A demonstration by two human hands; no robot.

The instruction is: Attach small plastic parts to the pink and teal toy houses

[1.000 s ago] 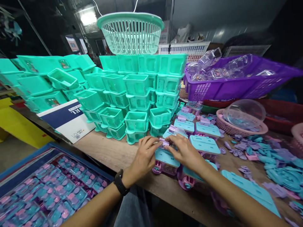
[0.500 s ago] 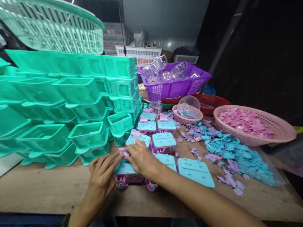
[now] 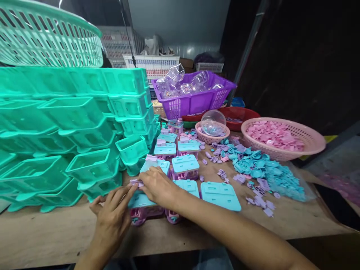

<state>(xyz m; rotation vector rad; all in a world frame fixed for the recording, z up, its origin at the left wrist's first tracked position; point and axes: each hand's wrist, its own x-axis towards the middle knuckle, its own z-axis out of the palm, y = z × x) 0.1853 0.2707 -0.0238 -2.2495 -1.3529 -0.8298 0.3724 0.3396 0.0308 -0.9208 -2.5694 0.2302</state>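
A brown wooden desk (image 3: pixel 50 232) stands before a grey wall (image 3: pixel 180 22). A slanting pole (image 3: pixel 249 45) borders a dark, almost black surface (image 3: pixel 303 67) on the right.

Bulk plastic parts (image 3: pixel 260 165) mark a workshop: stacked green tubs (image 3: pixel 94 170) left of the purple basket (image 3: pixel 194 102), pink pieces (image 3: pixel 277 137) in a pink basket (image 3: pixel 311 137) to its right, matching blue-topped boxes (image 3: pixel 185 164) on the bench (image 3: pixel 213 230) before it.

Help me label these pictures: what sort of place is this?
Probably a workshop for assembling plastic goods: stacked green tubs, a pink basket of loose pink parts, and blue-topped boxes on a wooden bench suggest it.
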